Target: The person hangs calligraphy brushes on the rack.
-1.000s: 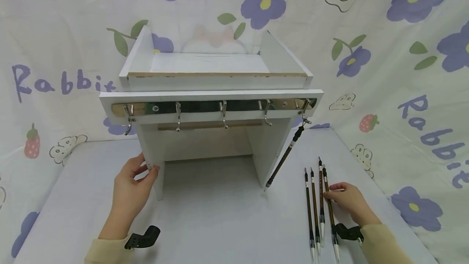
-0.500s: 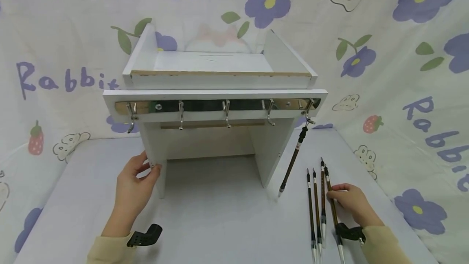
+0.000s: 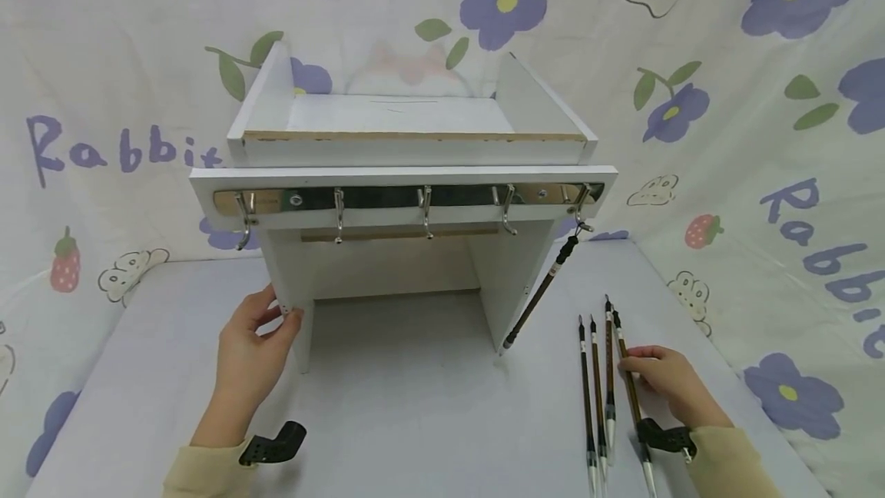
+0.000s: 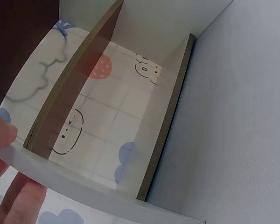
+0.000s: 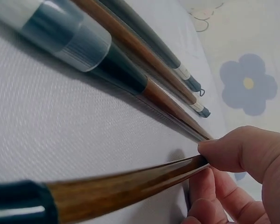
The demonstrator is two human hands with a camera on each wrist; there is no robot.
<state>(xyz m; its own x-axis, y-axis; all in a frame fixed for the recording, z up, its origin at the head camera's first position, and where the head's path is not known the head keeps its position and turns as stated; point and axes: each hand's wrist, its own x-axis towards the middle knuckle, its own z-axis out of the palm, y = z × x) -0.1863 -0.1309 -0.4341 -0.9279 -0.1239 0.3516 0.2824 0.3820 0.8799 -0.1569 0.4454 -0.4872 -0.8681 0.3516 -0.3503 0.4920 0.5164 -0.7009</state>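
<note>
My left hand (image 3: 249,352) grips the edge of the side panel (image 4: 95,185) of a white wooden shelf (image 3: 415,152), thumb on one face and fingers on the other. On the shelf's front runs a metal rail with several hooks (image 3: 427,214). From the rightmost hook a dark calligraphy brush (image 3: 541,292) hangs aslant by its loop. To the right of the shelf, my right hand (image 3: 672,384) pinches the brown handle of another calligraphy brush (image 5: 126,186) between thumb and fingers. Several more brushes (image 3: 596,390) lie side by side, just left of that hand.
A white cloth (image 3: 415,421) covers the table. Behind and to the right stands a curtain (image 3: 781,267) printed with purple flowers and rabbits. Black wrist cameras (image 3: 273,444) sit on both wrists. The shelf has an open compartment below and a raised tray-like top.
The hanging brush has swung right and then back left. My right hand has shifted slightly right with the brush it pinches, away from the others. The left hand keeps its hold on the panel.
</note>
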